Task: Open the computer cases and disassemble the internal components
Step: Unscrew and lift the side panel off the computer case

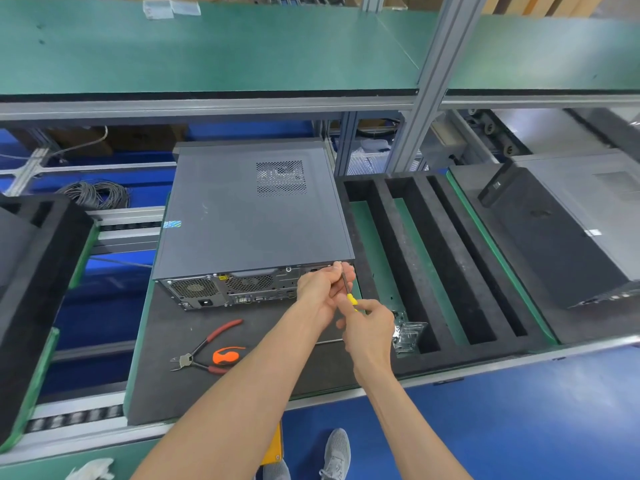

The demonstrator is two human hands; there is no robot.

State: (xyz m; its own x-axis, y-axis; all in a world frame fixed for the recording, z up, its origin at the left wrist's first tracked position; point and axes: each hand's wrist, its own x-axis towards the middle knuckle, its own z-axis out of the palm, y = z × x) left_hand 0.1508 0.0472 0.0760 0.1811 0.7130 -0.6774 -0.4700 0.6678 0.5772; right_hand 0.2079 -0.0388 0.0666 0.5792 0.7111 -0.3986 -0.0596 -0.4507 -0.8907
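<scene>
A grey computer case (249,216) lies on its side on a dark foam pad (180,327), rear panel with fans and ports facing me. A yellow-handled screwdriver (347,289) points at the rear panel's upper right corner. My right hand (369,327) grips its handle from below. My left hand (322,289) pinches the metal shaft near the tip, just at the case's back edge. The side cover is closed.
Red-handled cutters (204,348) and an orange-black tool (227,355) lie on the pad near its front. A black foam tray with long slots (433,258) sits to the right, a clear plastic part (408,336) at its front. Another black computer case (554,230) lies farther right.
</scene>
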